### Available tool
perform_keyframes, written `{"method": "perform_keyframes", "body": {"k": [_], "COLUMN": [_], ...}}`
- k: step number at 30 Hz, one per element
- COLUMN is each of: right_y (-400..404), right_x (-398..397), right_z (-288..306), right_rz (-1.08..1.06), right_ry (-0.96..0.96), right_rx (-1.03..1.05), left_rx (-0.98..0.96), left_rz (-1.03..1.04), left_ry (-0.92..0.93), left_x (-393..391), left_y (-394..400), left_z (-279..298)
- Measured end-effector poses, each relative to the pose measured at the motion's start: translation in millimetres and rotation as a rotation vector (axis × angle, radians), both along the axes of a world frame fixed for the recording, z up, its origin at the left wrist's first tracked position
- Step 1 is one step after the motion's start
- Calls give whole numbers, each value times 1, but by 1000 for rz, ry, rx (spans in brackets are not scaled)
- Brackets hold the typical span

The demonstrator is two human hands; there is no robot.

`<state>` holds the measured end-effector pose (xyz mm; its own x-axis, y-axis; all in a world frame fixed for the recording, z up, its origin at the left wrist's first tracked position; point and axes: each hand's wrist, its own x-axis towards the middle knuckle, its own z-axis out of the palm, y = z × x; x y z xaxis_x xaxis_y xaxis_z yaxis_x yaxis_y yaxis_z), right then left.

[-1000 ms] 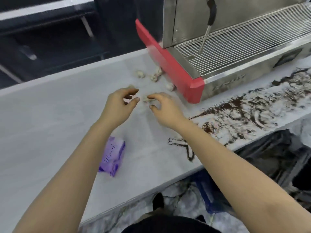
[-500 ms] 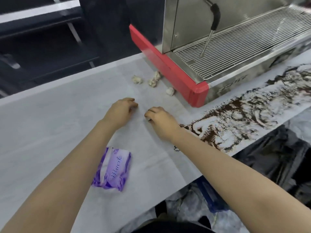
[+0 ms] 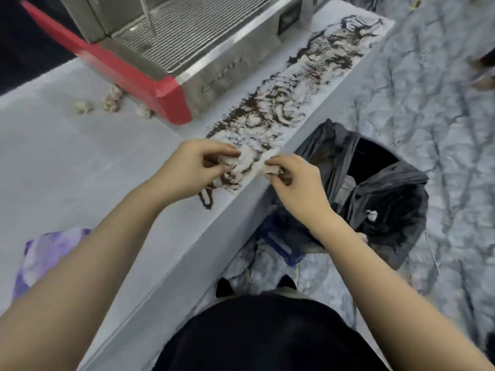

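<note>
Near mid-frame, left hand (image 3: 192,167) and right hand (image 3: 297,188) each pinch a tissue scrap (image 3: 270,170) above the counter (image 3: 80,156) edge, coffee grounds (image 3: 254,113) seemingly mostly unwiped, crumpled wads (image 3: 111,101) upper left not yet binned.

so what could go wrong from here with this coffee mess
1. The coffee grounds lie close to the counter front edge. A careless sweep could send them onto the floor rather than into the bin.
2. The left hand pinches a small left tissue wad and the right hand a right tissue wad. These will likely smear more than lift.
3. Grounds may get pushed under the espresso machine.
</note>
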<state>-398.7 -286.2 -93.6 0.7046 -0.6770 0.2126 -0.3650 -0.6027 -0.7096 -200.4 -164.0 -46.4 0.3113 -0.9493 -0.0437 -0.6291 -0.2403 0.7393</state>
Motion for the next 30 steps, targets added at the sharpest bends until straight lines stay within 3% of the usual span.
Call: {"method": "perform_keyframes", "body": {"k": [8,12,15,20,23,30], "right_y": [-82,-108,-121,-136,-135,-111], "right_x": [-184,-237,-253,-262,-254,-184], "right_z": [-28,-45,-64,-101,-99,-43], "right_rz": [-460,-583,-589,-373,-358,-224], "right_ry": [152,223,275,673,589,281], "right_rx": [-14,24,83,351,329,181], "left_rx": [-32,-58,-5,304,283,-38], "left_rz": [-300,-434,-484,-593,-542,-147], "left_ry": [120,73,3,-129,-115,21], "left_x": [-160,-227,-263,-285,-277,-206], "left_y": [-124,-163,-185,-204,-202,-160], "left_z": [-62,-94,-119,-158,-157,-106]}}
